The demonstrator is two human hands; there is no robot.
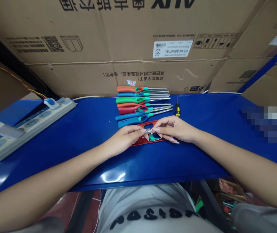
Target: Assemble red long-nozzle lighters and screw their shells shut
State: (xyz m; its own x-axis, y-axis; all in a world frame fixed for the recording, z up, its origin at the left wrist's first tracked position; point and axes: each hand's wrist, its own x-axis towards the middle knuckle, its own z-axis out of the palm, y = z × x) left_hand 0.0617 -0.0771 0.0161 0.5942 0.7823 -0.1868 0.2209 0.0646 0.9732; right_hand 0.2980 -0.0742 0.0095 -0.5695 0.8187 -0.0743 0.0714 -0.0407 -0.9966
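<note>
My left hand [125, 138] is closed in a pinch on a small silver metal part [148, 131], apparently a lighter's valve piece. At the same part's other end, the thumb and forefinger of my right hand [173, 128] are pinched together on a small whitish bit, too small to name for certain. Just beneath both hands lie red plastic lighter shell pieces [140, 141], partly covered by my fingers. A green plastic piece [154, 137] shows between the hands. Beyond them is a stack of long-nosed lighters [131, 100] in orange, blue, green and red, their metal tubes pointing right.
A yellow-and-black screwdriver [177, 110] stands right of the lighters on the blue table [99, 161]. At the left lies a white power strip [31, 124] with plugs and cords. A large cardboard sheet [80, 61] walls off the back, with a small number label [131, 83] on it.
</note>
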